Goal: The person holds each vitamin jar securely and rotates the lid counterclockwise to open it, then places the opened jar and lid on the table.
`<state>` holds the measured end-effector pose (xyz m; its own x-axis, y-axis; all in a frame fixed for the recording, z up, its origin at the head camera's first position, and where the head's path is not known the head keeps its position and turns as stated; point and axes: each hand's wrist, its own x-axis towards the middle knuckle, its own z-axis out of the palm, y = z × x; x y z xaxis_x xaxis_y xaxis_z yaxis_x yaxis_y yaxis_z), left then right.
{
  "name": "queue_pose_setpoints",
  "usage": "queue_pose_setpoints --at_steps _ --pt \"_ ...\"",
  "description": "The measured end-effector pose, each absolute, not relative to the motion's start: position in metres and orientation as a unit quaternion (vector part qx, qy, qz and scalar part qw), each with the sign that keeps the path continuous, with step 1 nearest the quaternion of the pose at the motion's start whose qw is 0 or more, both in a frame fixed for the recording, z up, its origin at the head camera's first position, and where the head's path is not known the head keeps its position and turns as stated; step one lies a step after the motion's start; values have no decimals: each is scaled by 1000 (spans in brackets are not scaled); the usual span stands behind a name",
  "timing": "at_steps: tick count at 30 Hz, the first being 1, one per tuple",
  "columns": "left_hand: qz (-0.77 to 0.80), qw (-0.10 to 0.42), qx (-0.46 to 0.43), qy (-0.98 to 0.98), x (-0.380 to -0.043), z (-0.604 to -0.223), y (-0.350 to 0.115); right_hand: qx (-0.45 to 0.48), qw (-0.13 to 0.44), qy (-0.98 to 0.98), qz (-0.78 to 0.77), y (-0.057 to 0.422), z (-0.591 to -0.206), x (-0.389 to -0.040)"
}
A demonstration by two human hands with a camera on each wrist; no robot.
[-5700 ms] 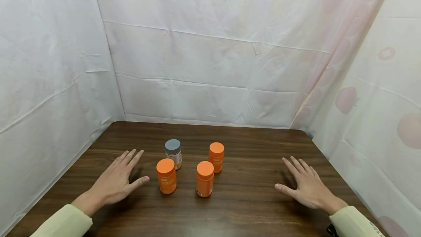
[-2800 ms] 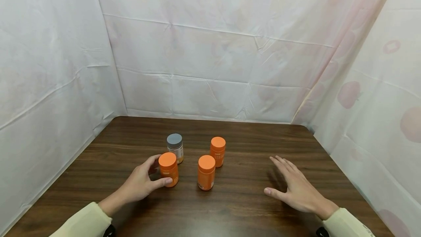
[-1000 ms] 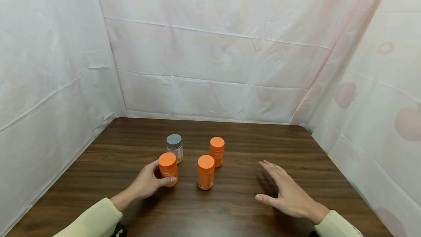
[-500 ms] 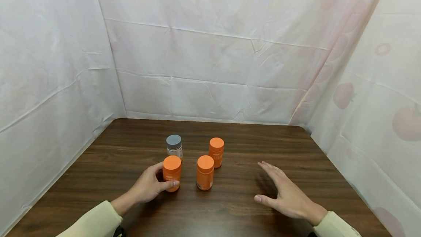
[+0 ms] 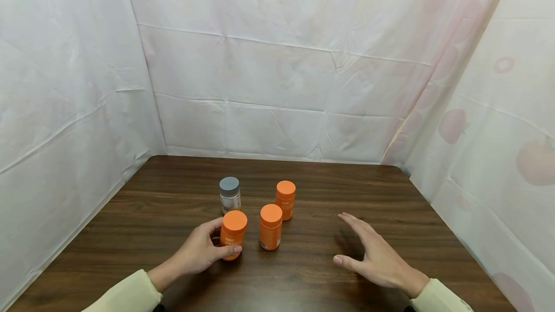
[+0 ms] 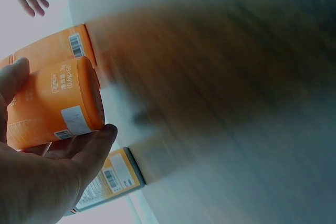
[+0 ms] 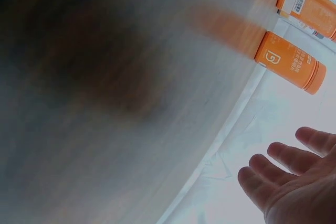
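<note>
My left hand [image 5: 197, 249] grips an orange pill bottle [image 5: 233, 230], thumb across the front and fingers behind it. The bottle leans slightly, and its base edge shows in the left wrist view. Just right of it stands a second orange bottle [image 5: 270, 227], upright. A third orange bottle [image 5: 285, 200] is behind that one, partly covered by it. Behind the held bottle is a bottle with a grey-blue lid [image 5: 230, 194], its lower part hidden. My right hand [image 5: 379, 259] hovers at the right, fingers extended, thumb apart, holding nothing.
The dark wood-grain table [image 5: 329, 187] has rounded back corners. White sheeting [image 5: 277, 71] closes off its back and sides; fruit prints show on the right sheet [image 5: 498, 134].
First open beside the bottles, my left hand took hold of the front-left orange bottle. In the last second it brought that bottle toward me and rightward. My right hand drifted left.
</note>
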<state>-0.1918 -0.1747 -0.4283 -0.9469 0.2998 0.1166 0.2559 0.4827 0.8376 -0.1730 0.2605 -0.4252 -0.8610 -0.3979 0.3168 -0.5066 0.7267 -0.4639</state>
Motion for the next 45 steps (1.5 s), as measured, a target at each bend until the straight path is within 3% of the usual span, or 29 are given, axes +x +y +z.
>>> queue_pose_setpoints --at_steps 45 --pt "484 13 252 838 -163 -422 -128 244 115 -908 320 243 -421 -168"
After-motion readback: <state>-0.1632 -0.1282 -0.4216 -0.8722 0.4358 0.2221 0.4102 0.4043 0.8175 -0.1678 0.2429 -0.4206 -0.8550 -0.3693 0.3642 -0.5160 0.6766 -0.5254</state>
